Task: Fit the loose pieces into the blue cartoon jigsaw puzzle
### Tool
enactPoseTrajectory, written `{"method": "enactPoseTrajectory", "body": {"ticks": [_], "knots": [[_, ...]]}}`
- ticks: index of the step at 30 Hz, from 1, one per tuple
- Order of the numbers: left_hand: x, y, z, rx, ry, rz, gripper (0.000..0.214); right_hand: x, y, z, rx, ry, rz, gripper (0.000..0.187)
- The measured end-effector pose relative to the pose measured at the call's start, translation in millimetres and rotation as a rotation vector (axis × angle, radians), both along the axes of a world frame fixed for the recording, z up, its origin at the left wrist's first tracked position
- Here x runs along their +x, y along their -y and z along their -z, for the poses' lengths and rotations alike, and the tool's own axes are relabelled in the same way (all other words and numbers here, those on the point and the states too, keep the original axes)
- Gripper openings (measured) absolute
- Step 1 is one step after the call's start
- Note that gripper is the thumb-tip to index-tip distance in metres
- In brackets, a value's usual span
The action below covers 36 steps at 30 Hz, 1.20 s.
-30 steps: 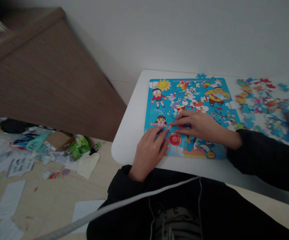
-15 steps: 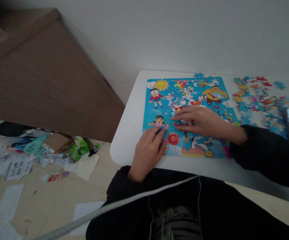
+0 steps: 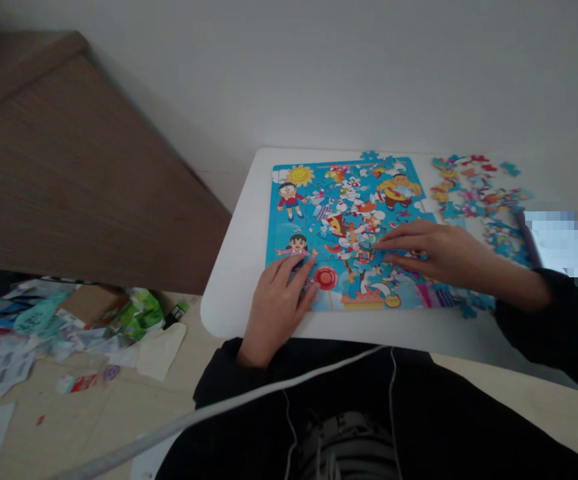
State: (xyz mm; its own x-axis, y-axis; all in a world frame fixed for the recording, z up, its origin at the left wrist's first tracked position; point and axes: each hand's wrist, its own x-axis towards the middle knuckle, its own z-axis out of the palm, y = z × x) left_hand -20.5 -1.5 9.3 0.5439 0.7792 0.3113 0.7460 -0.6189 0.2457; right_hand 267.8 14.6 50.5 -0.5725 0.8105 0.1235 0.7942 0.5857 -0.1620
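A colourful cartoon jigsaw puzzle board lies on a white table. My left hand rests flat on the board's near-left corner, fingers stretched out beside a red lollipop picture. My right hand lies on the board's right middle, fingers extended and pressing on the pieces; nothing shows in its grip. Loose puzzle pieces are heaped on the table to the right of the board.
A brown wooden cabinet stands at the left against a white wall. Papers, a cardboard box and green packaging litter the floor to the left. My dark clothing and a white cable fill the foreground.
My right hand has slid rightward across the board, away from my left hand. My left hand has stayed at the near-left corner. The view has shifted to the right.
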Motion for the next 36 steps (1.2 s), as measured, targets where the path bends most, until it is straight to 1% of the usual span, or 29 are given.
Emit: {"method": "enactPoseTrajectory", "body": {"ticks": [5,8,11,14,16,20,24,28,32,36], "knots": [[0,0,-0.8,-0.006,-0.042,0.012,0.040,-24,-6,-0.1,0.028,0.004,0.007,0.031],[0,0,-0.6,-0.003,-0.050,0.029,0.041,-35,-10,2.1,0.003,0.020,0.024,0.031],[0,0,-0.5,0.003,-0.060,0.039,0.041,-36,-12,4.1,-0.048,0.008,0.075,0.031],[0,1,-0.8,-0.003,-0.062,0.033,0.041,-32,-13,4.2,-0.106,-0.011,0.118,0.032],[0,1,-1.0,-0.010,-0.058,0.031,0.041,-28,-12,3.2,-0.125,-0.007,0.115,0.034],[0,1,-0.8,-0.026,-0.033,0.022,0.043,-19,-8,2.0,-0.101,0.029,0.040,0.037],[0,1,-0.5,-0.028,-0.009,0.012,0.042,-8,-2,4.1,-0.072,0.010,-0.018,0.030],[-1,0,-0.5,-0.014,-0.007,0.023,0.041,2,10,5.0,-0.047,-0.013,0.022,0.026],[-2,0,0.3,0.046,-0.013,0.041,0.040,12,24,4.6,-0.052,-0.040,0.090,0.023],[0,1,0.5,0.100,-0.082,0.046,0.039,26,36,6.7,-0.039,-0.052,0.138,0.022]]}}
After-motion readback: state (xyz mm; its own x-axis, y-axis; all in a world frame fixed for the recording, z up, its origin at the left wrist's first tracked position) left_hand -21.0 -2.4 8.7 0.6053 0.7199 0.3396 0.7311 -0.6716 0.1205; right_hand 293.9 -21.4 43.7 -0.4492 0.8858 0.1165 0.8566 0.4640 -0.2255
